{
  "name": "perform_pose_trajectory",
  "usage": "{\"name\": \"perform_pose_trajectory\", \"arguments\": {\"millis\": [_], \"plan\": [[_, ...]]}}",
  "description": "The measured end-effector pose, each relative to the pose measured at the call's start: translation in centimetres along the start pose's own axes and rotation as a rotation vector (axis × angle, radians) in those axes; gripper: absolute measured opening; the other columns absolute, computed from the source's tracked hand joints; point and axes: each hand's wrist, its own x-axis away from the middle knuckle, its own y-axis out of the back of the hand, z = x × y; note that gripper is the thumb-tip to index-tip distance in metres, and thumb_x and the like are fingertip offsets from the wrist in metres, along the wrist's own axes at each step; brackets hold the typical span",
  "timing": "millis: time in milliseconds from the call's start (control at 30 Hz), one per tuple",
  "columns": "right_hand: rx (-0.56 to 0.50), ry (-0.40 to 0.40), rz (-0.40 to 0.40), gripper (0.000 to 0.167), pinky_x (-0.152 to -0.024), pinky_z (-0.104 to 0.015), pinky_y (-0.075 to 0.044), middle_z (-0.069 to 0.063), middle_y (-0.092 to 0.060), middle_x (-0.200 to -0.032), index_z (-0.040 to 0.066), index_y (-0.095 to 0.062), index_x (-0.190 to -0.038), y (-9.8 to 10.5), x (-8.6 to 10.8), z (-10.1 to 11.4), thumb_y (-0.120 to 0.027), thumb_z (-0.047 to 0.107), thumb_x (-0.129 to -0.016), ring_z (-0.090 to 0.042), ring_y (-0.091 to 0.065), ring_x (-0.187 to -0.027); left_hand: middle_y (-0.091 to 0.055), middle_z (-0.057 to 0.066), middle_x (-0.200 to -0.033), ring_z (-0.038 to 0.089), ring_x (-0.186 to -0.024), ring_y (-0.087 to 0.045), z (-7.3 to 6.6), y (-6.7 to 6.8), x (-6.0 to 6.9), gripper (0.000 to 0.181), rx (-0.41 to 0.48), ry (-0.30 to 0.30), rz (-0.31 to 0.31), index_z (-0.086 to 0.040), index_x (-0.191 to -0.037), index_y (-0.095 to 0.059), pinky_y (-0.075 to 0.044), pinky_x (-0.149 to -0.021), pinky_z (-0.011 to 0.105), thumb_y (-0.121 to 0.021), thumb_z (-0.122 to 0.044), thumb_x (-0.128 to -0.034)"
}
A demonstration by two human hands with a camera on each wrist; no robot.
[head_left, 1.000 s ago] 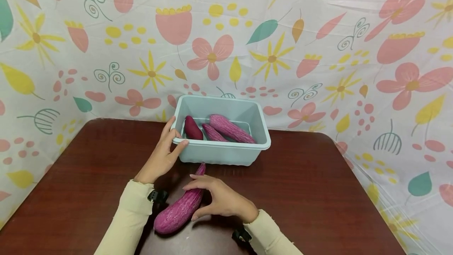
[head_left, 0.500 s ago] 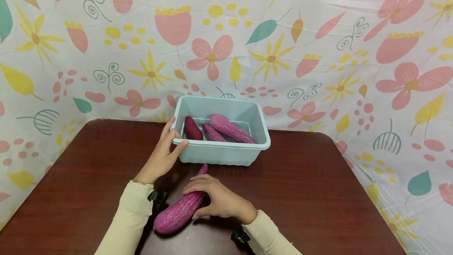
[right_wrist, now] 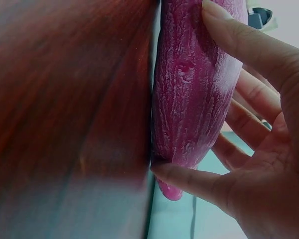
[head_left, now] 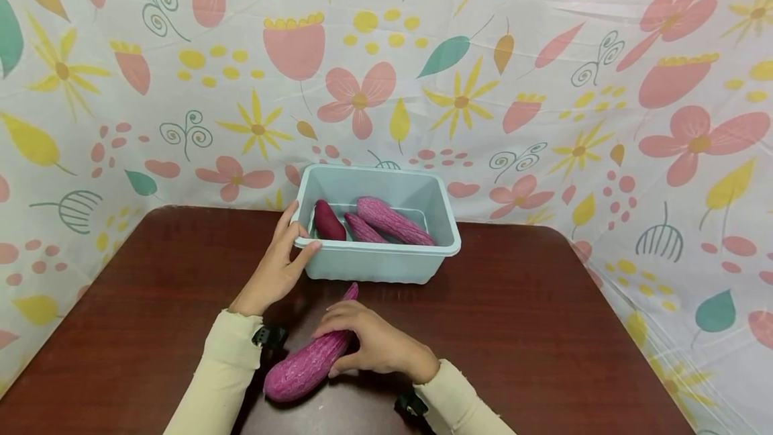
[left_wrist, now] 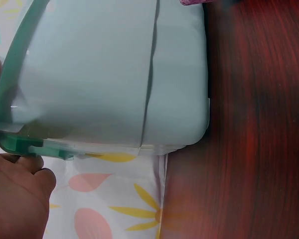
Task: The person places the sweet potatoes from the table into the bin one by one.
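A long purple sweet potato (head_left: pixel 304 371) with streaky skin lies on the table in front of the bin, its thin tip toward the bin. My right hand (head_left: pixel 380 344) holds it around its narrower half, fingers over the far side and thumb on the near side. The right wrist view shows the sweet potato (right_wrist: pixel 192 94) against the tabletop, with the thumb and a finger of the right hand (right_wrist: pixel 274 144) on it. My left hand (head_left: pixel 274 267) grips the near left corner of the pale blue plastic bin (head_left: pixel 374 264). Part of that hand (left_wrist: pixel 20 194) shows beside the bin's rim in the left wrist view.
Inside the bin lie a dark red sweet potato (head_left: pixel 329 221) and two streaky purple ones, a small one (head_left: pixel 364 228) and a larger one (head_left: pixel 394 221). The dark wooden table (head_left: pixel 531 327) ends at a floral cloth (head_left: pixel 483 39) behind the bin.
My right fingers have come in closer around the sweet potato. Its thin tip has shifted slightly to the right. My left hand and the bin stay in place.
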Motion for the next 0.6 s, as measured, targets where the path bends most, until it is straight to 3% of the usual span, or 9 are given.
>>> {"name": "perform_pose_trajectory", "arguments": {"millis": [600], "plan": [[0.017,-0.003,-0.024,0.053,-0.116,-0.035,-0.039,0.003,-0.065,-0.130,0.018,-0.070,-0.125,1.3,0.4,0.4,-0.088,0.028,-0.077,-0.015,-0.051,-0.133,-0.002,0.007,-0.171,0.038,-0.158,-0.009,0.0,0.1,-0.1,0.021,-0.007,-0.006,0.003,-0.010,-0.099,-0.044,-0.031,-0.113,0.067,-0.053,-0.027,-0.1057]]}}
